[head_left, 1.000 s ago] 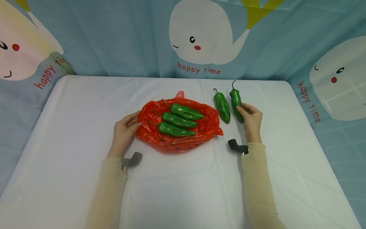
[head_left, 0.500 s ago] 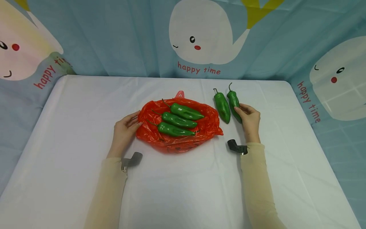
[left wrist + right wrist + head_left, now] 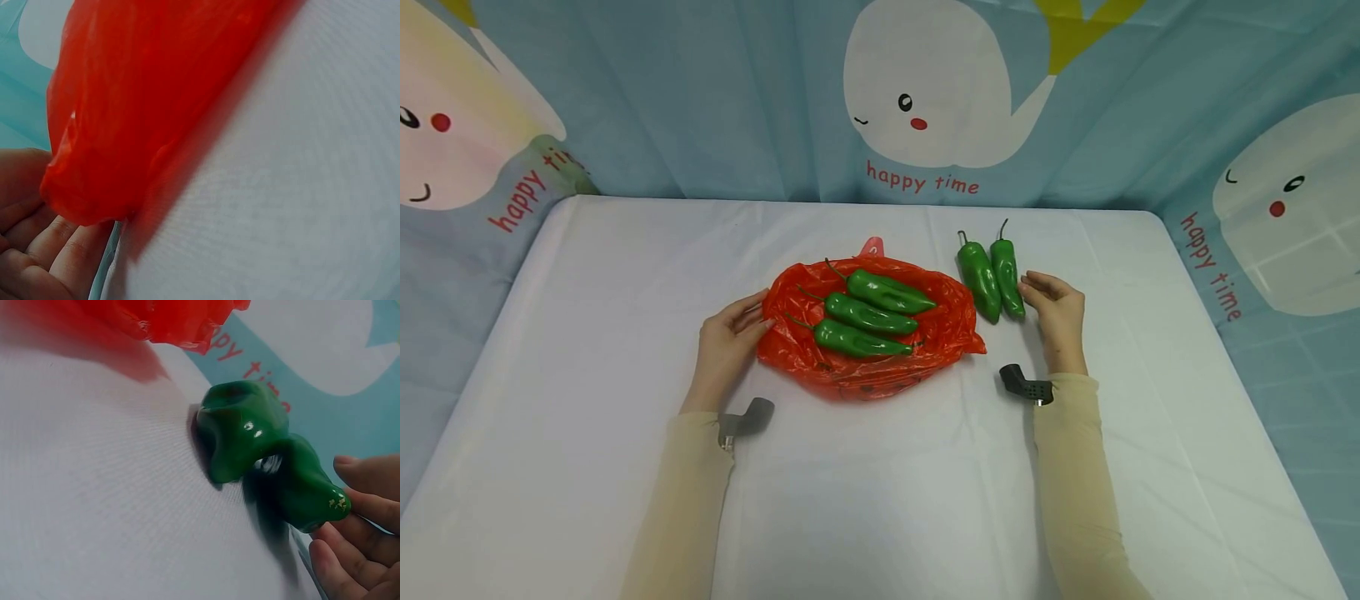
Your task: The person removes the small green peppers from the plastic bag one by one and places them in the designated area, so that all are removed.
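Observation:
A red plastic bag (image 3: pixel 850 382) lies spread on the table, with three green peppers (image 3: pixel 868 316) side by side on it, stems to the left. My left hand (image 3: pixel 727 342) touches the bag's left edge; in the left wrist view the bag (image 3: pixel 144 112) hides the tips of its fingers (image 3: pixel 75 256). To the right of the bag, two more green peppers lie together, a wider one (image 3: pixel 979 279) and a slimmer one (image 3: pixel 1007 279). Beside the slimmer one's lower end is my right hand (image 3: pixel 1057 308), its fingers loose. In the right wrist view those fingertips (image 3: pixel 324 555) are at the pepper's tip.
A white cloth covers the table (image 3: pixel 880 500). A blue curtain (image 3: pixel 715 100) with whale prints stands along the back and both sides. A pink tab (image 3: pixel 872 247) sticks up behind the bag.
My right hand has slid the slimmer pepper leftward against the wider one and loosened its grip. The wider pepper has shifted slightly left. My left hand and the bag stay put.

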`<state>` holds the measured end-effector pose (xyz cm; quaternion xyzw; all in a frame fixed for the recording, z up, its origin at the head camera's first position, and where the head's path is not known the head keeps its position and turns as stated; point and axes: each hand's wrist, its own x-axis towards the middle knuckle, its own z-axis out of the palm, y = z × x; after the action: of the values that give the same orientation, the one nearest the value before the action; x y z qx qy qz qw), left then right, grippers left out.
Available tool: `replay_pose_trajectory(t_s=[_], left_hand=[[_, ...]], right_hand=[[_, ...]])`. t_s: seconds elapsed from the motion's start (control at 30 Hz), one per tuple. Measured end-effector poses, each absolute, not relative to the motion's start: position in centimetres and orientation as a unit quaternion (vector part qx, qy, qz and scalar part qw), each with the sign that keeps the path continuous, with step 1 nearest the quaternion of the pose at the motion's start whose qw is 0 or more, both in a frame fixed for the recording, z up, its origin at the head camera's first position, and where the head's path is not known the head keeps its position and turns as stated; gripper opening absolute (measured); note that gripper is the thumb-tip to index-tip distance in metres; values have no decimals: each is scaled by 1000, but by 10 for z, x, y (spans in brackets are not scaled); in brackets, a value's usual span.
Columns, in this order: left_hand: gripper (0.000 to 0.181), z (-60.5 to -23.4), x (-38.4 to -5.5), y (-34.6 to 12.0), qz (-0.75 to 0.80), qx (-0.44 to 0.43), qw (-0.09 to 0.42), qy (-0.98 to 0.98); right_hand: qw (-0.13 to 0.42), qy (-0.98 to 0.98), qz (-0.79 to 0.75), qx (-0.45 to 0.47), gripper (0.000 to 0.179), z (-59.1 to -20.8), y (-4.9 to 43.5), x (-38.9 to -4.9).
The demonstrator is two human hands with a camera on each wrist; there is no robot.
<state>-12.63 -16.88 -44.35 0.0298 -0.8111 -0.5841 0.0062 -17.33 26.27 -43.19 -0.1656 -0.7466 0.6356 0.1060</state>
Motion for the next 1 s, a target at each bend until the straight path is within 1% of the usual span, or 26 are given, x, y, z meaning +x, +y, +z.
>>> replay_pose_trajectory(t_s=[0.47, 0.73, 1.0], left_hand=[[44, -444, -126, -169, -581, 36, -2, -813], [44, -445, -127, -169, -581, 35, -4, -813], [44, -443, -126, -168, -583, 29, 2, -812]], right_hand=[[93, -725, 660, -175, 38, -426, 263, -171], [103, -691, 702, -137, 39, -417, 260, -170], [104, -690, 711, -89, 39, -406, 248, -167]])
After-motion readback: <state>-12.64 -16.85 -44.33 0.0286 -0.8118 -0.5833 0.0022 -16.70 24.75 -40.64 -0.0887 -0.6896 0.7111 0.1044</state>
